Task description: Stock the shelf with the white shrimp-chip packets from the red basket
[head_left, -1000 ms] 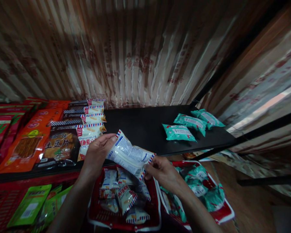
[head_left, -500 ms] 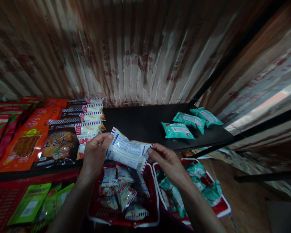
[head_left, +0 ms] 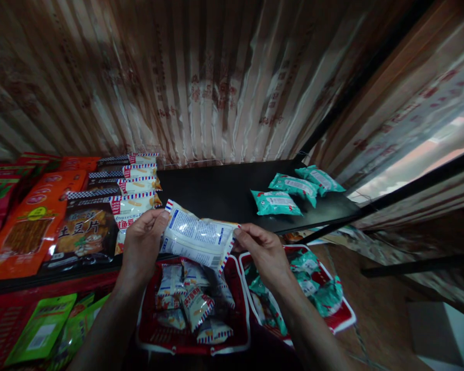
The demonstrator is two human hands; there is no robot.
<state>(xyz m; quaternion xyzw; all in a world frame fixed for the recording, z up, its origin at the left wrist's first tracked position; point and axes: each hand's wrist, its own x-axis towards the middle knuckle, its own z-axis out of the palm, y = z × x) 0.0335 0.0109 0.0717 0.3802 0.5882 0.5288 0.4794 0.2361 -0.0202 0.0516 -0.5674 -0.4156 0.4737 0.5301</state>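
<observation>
A white snack bag (head_left: 197,234) with red and blue striped ends is stretched between my hands, its printed back and barcode facing me. My left hand (head_left: 145,239) pinches its left end, and my right hand (head_left: 261,250) grips the right end between thumb and fingers. Directly below the bag, a red basket (head_left: 139,330) holds several snack bags (head_left: 195,304) of the same striped kind. More white bags (head_left: 135,203) stand in a row on the black shelf (head_left: 209,188), just beyond my left hand.
Three teal packets (head_left: 278,203) lie on the shelf's right part. A second red basket (head_left: 342,324) with teal packets is under my right forearm. Dark potato-chip bags (head_left: 85,226), orange bags (head_left: 27,237) and green packets (head_left: 42,327) are at left. A black post (head_left: 332,116) rises at right.
The view has shifted slightly, so the shelf and baskets sit a little further left. Both hands still hold the bag's ends, with its back still facing me.
</observation>
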